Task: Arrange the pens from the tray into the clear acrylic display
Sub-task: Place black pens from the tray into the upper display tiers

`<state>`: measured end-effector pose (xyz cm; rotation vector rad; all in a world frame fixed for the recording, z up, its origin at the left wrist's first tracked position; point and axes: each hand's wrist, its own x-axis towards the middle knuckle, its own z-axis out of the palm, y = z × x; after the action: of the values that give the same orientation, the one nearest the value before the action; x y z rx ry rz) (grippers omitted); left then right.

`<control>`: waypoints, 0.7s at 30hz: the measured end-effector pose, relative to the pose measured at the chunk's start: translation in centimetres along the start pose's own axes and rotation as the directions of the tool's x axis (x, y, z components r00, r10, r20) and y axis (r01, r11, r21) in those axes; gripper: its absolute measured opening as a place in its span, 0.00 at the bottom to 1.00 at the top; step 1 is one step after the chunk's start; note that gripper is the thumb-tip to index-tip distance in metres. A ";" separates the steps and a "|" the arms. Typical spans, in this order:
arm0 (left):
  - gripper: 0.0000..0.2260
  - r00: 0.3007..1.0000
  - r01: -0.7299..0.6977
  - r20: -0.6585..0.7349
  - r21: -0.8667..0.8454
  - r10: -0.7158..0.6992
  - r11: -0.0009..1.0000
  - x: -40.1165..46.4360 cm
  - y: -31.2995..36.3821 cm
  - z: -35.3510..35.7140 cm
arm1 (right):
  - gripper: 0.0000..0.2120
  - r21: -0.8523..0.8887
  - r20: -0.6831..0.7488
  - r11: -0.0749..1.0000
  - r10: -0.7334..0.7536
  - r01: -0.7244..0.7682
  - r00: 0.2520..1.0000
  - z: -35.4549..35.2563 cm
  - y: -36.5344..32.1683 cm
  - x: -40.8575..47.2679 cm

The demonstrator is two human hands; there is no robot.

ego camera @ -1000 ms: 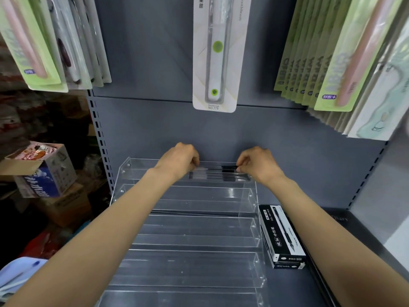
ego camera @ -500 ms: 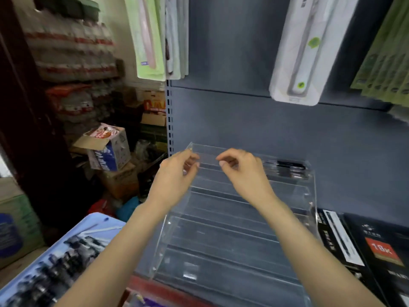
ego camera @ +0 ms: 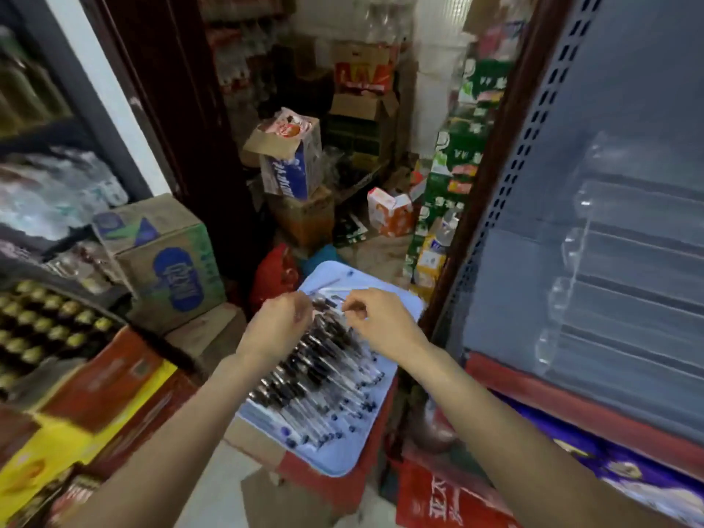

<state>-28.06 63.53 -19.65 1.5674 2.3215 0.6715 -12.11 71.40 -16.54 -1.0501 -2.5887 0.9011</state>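
Note:
A light blue tray (ego camera: 337,461) rests on a red crate low in the middle of the view. Several clear pens with dark grips and blue tips (ego camera: 320,379) lie packed in it. My left hand (ego camera: 276,325) hovers over the far end of the pile, fingers loosely curled, with nothing visible in it. My right hand (ego camera: 383,323) is beside it, fingertips down at the far pens; blur hides whether they pinch one. The clear acrylic stepped display (ego camera: 628,283) stands on the grey shelf at the right, apart from both hands.
Cardboard boxes (ego camera: 167,257) and drink cartons crowd the floor behind and to the left of the tray. A red shelf edge (ego camera: 552,402) and a perforated upright (ego camera: 495,222) separate the tray from the display. Bottled goods (ego camera: 42,329) sit at the left.
My view has swung left and down from the display to the tray. Both hands have left the display's top tier and now hang over the pens.

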 end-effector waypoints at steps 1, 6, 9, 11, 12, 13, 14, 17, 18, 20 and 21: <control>0.10 0.998 -0.027 0.048 0.007 0.027 1.000 -0.1 -1.6 0.3 | 0.08 -0.011 0.026 0.999 0.049 -0.048 0.998 1.8 0.0 0.7; 0.13 0.962 -0.107 0.258 0.071 0.085 0.992 -0.1 -6.5 2.1 | 0.12 -0.069 0.034 0.961 0.270 -0.267 0.962 7.6 1.4 2.0; 0.20 0.945 -0.195 0.284 0.095 0.161 0.976 0.1 -7.6 2.9 | 0.16 -0.118 0.054 0.936 0.340 -0.332 0.939 9.3 2.2 2.0; 0.22 0.942 -0.210 0.290 0.124 0.167 0.970 0.4 -7.7 3.0 | 0.17 -0.140 0.048 0.931 0.346 -0.336 0.937 9.7 2.7 2.0; 0.23 0.939 -0.203 0.307 0.131 0.155 0.970 0.7 -7.8 3.0 | 0.16 -0.149 0.047 0.928 0.351 -0.341 0.935 9.9 2.8 2.2; 0.23 0.935 -0.197 0.324 0.135 0.144 0.971 1.0 -7.8 3.0 | 0.16 -0.150 0.050 0.923 0.365 -0.354 0.930 10.0 2.9 2.3; 0.23 0.931 -0.198 0.335 0.137 0.143 0.971 1.2 -7.6 3.0 | 0.16 -0.144 0.055 0.918 0.381 -0.370 0.923 10.2 3.0 2.5; 0.22 0.927 -0.188 0.347 0.110 0.140 0.976 2.0 -7.5 3.1 | 0.13 -0.099 0.088 0.900 0.433 -0.425 0.897 10.2 3.4 3.0; 0.21 0.929 -0.166 0.346 0.082 0.129 0.983 2.3 -7.5 3.3 | 0.12 -0.076 0.103 0.895 0.445 -0.439 0.889 10.2 3.5 3.2; 0.20 0.933 -0.106 0.345 0.002 0.099 0.994 2.8 -7.5 3.6 | 0.11 -0.048 0.123 0.885 0.465 -0.462 0.877 10.1 3.5 3.5; 0.19 0.937 -0.080 0.340 -0.025 0.084 0.996 3.1 -7.4 3.8 | 0.12 -0.051 0.128 0.879 0.477 -0.475 0.870 10.0 3.3 3.6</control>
<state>-33.44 64.92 -26.57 1.6345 2.0052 0.3898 -16.82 71.10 -26.63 -1.7397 -2.4819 1.0852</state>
